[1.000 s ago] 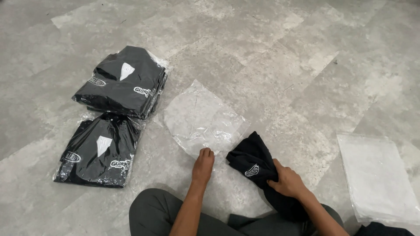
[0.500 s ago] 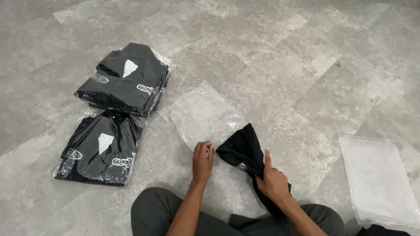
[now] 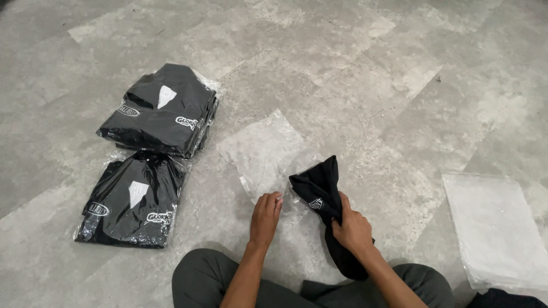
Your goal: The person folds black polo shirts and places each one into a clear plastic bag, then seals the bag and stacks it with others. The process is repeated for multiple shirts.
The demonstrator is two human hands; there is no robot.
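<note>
right now our right hand (image 3: 352, 228) is clamped on the black folded garment (image 3: 321, 185), whose long axis runs up and left toward the mouth of the clear plastic bag (image 3: 264, 153) lying on the floor (image 3: 371, 85). our left hand (image 3: 266, 215), nearer the bag, pinches its near edge, forearm angled forward from our knee.

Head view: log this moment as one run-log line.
left hand: pinching edge of clear bag | right hand: gripping black garment at bag mouth | bagged stacks left
</note>
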